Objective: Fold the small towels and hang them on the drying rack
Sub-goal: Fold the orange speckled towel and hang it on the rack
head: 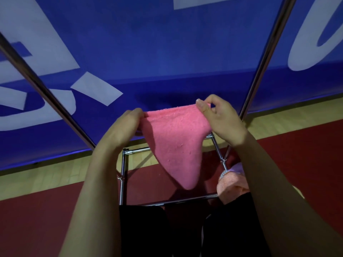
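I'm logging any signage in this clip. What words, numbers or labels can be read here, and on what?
Nothing reads as a whole word.
Blue banner: large white letter shapes, cropped by the frame and crossed by the rack poles; unreadable.
Pink towel, held by the left hand and right hand: no text.
Peach towel: a small patterned tag at its edge, too small to read.

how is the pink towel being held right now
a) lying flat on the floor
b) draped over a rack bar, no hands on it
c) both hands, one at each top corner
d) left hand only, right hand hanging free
c: the left hand and the right hand each grip a top corner of the pink towel, which hangs down to a point between them.
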Demonstrator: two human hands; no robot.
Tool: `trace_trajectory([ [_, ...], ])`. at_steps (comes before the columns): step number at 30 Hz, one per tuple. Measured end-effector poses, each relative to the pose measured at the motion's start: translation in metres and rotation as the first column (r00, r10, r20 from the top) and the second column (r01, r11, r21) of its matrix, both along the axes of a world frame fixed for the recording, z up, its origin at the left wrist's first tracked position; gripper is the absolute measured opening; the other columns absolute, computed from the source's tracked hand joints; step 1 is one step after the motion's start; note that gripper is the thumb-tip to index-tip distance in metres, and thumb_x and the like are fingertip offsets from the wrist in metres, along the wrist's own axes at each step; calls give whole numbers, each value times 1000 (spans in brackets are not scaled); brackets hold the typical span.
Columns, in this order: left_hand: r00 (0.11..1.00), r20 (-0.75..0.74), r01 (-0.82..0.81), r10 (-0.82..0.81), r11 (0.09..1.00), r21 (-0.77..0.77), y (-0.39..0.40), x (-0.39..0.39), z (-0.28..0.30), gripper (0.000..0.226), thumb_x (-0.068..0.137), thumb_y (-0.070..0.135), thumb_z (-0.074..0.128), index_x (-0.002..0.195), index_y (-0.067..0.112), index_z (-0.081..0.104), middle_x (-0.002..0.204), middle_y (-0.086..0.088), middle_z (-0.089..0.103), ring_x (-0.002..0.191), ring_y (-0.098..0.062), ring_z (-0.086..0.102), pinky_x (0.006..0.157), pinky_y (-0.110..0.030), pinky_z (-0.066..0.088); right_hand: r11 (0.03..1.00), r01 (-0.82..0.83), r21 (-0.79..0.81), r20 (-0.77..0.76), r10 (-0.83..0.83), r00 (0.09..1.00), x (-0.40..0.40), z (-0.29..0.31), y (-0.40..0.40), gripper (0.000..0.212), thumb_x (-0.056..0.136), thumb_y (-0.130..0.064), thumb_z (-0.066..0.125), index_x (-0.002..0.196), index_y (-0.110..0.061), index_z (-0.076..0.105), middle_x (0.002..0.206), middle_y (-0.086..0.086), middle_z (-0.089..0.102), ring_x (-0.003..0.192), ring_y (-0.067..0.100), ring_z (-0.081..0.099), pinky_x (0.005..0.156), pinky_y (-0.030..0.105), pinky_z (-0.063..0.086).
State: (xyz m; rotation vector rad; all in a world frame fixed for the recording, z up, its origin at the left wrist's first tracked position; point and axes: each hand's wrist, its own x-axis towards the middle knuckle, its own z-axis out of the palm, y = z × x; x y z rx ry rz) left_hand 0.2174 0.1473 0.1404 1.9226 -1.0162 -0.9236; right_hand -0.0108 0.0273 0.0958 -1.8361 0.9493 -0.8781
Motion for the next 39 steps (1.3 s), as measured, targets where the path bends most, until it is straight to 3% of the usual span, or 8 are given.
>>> trace_trajectory([
  [6,989,-141,38,-41,999,-25,11,1,2,43,92,46,39,90,13,66,87,-14,55,86,-29,54,87,-52,54,992,-86,90,29,84,996,-3,3,9,35,104,-48,51,76,-26,57,61,-16,57,58,3,52,65,26,42],
  [14,998,6,63,-62,994,-94,49,-18,19,85,98,73,42,105,-9,64,72,-7,58,66,-22,60,72,-44,54,965,-183,188,189,147,971,-11,26,53,33,105,-43,52,82,-22,65,75,-6,62,71,12,57,74,37,46],
  [20,983,-180,-84,45,973,-216,54,-7,92,58,96,68,55,81,14,68,81,-9,61,80,-24,56,75,-36,46,941,-207,267,432,75,899,-12,114,77,42,103,-46,53,99,-9,72,87,8,72,81,20,66,76,33,54],
  [25,721,-678,157,-145,987,-44,73,2,87,98,80,95,16,96,20,77,96,-2,73,91,-18,72,75,-32,60,640,-336,691,334,130,934,-23,88,62,94,83,-90,27,106,-13,77,108,13,74,104,30,68,90,40,54],
  [28,777,-614,230,-139,970,72,118,-31,21,66,91,65,52,128,13,69,102,-5,74,84,-14,74,71,-30,62,456,-449,768,450,114,886,-54,34,111,79,90,-76,43,97,-8,82,101,16,77,91,27,76,75,37,62],
  [31,777,-624,127,-87,992,20,133,-48,-30,56,91,36,69,136,2,62,92,-3,64,75,-10,65,66,-25,57,574,-492,655,495,165,853,-74,6,136,43,71,-38,89,102,-9,82,106,17,77,91,21,76,71,28,61],
  [35,673,-734,25,-88,995,-97,132,-67,-35,39,93,24,73,131,24,63,114,-3,76,101,-23,72,81,-40,63,699,-364,616,494,19,870,-72,-1,130,36,88,-5,62,123,-4,67,118,19,74,106,27,72,82,33,61],
  [39,925,-368,73,-90,996,-59,128,-64,-28,59,87,20,84,140,19,58,110,-15,75,95,-25,74,86,-40,60,817,-247,520,396,26,918,-73,3,130,23,99,-11,58,120,-7,68,111,13,77,102,23,74,77,28,60],
])
